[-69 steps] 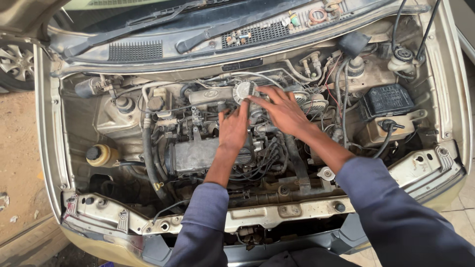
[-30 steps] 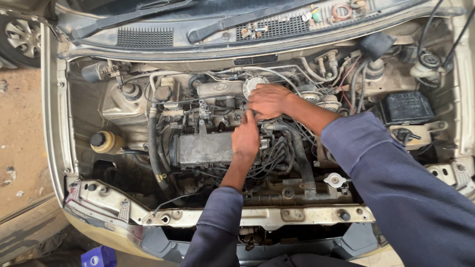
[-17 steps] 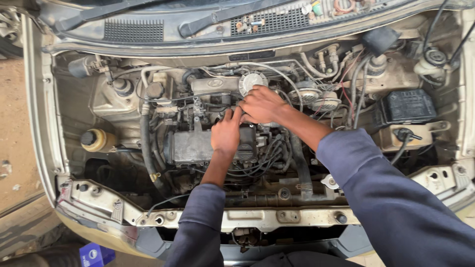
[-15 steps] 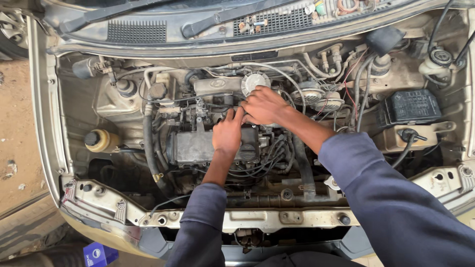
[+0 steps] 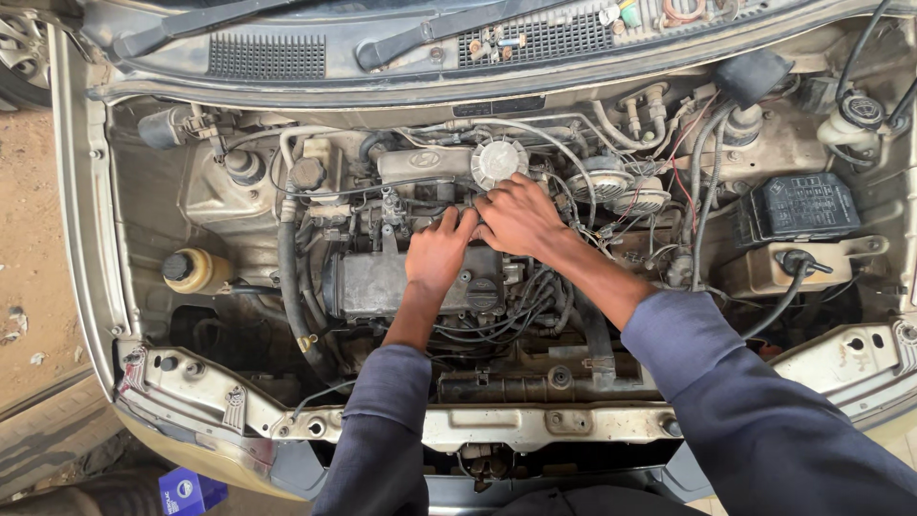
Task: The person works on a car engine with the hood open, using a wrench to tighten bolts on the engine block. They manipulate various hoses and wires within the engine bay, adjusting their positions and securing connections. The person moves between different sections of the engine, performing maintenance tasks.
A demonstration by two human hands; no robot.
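I look down into the open engine bay of a beige car. My left hand [image 5: 438,250] rests palm down on the grey engine top cover [image 5: 368,283], fingers pointing toward the back of the bay. My right hand [image 5: 517,215] lies just to its right, fingers curled over parts below a round white ribbed cap [image 5: 498,161]. What the fingertips grip is hidden under the hands. Black ignition leads [image 5: 523,301] run beneath my right wrist. Both arms wear dark blue sleeves.
A yellowish fluid reservoir with a black cap [image 5: 191,270] sits at the left. A black fuse box [image 5: 799,206] is at the right, a thick black hose [image 5: 289,277] left of the engine. The front crossmember [image 5: 535,422] runs below my arms. A blue box [image 5: 186,489] lies on the ground.
My left hand slid a little toward the back of the engine, closer to my right hand. My right hand stays by the white cap. The view shifted slightly.
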